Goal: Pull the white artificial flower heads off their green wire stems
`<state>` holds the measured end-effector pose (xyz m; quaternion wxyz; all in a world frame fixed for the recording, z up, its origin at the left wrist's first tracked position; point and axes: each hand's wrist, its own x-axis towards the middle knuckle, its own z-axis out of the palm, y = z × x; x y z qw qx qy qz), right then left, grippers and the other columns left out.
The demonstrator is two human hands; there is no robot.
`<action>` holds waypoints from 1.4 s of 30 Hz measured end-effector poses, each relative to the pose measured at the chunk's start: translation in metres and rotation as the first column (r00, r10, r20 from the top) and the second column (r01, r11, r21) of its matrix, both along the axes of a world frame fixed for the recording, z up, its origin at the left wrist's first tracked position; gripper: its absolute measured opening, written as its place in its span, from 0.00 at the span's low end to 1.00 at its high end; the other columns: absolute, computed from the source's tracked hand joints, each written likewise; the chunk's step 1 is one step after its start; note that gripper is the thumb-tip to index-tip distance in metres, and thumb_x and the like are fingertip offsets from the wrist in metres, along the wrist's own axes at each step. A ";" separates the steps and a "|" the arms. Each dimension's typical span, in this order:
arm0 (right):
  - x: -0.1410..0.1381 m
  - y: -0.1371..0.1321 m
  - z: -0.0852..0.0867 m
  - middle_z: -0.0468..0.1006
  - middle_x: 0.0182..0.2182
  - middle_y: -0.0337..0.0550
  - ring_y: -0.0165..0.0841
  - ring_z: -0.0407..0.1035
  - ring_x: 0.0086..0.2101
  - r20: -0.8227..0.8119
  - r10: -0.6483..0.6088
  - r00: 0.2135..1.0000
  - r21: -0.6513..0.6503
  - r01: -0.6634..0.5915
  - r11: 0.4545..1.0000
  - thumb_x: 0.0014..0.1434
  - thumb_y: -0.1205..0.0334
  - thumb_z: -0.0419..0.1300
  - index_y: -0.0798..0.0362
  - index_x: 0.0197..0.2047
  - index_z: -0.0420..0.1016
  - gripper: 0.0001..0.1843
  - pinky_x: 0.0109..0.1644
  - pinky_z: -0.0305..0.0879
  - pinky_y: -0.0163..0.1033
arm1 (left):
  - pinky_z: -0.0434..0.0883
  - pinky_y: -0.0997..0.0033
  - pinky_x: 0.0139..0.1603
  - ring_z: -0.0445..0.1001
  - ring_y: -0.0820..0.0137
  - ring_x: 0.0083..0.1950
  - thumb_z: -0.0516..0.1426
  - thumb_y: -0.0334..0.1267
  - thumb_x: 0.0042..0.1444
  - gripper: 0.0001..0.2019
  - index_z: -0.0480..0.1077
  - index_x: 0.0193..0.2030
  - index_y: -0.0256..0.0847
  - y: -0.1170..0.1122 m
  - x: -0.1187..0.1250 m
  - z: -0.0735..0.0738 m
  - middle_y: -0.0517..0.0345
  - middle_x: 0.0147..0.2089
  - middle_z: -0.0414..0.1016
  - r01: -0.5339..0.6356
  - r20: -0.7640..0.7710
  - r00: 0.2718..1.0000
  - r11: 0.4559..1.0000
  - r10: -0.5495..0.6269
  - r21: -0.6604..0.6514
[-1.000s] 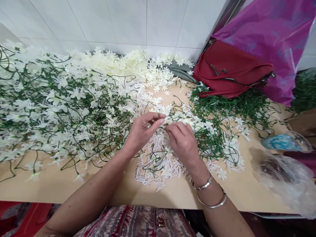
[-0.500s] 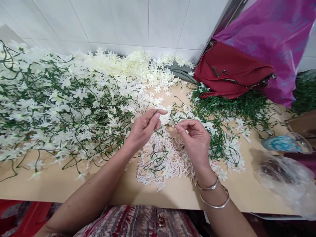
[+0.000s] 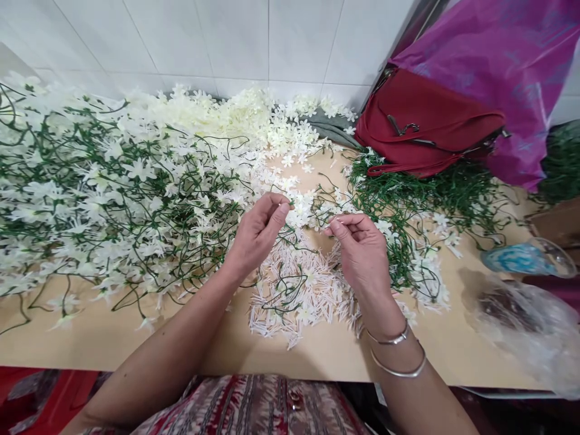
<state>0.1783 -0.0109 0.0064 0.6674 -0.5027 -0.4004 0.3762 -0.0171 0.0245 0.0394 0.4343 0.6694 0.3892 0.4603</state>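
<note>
Above the middle of the table, my left hand (image 3: 260, 232) is closed in a pinch, thumb against forefinger. A bit of thin green artificial flower stem (image 3: 291, 206) shows at its fingertips. A short gap to the right, my right hand (image 3: 366, 257) also pinches; a tiny pale piece may be at its fingertips, too small to name. Beneath and between the hands lies a heap of thin white stamen-like pieces (image 3: 294, 302), with a few green stems on top. Loose white petal blossoms (image 3: 301, 208) lie just beyond the hands.
Assembled white flowers on green stems (image 3: 113, 199) cover the left side. Cream blossoms (image 3: 244, 112) are piled by the tiled wall. At right are green stems (image 3: 430, 196), a red handbag (image 3: 426, 127), a purple plastic bag (image 3: 502, 66) and a clear plastic bag (image 3: 539, 338).
My right hand's fingertips have shifted slightly right, away from the left hand's, widening the gap a little. The left hand has turned slightly and still pinches. The view has tilted a little.
</note>
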 end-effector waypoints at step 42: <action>0.002 -0.010 0.009 0.76 0.31 0.39 0.32 0.69 0.31 0.716 0.260 0.648 -0.112 -0.261 0.959 0.64 0.68 0.60 0.49 0.36 0.76 0.06 0.37 0.64 0.40 | 0.72 0.67 0.50 0.78 0.68 0.46 0.62 0.30 0.62 0.06 0.79 0.43 0.42 0.005 -0.002 0.000 0.55 0.44 0.79 0.144 -0.315 0.947 0.956 -0.059 0.254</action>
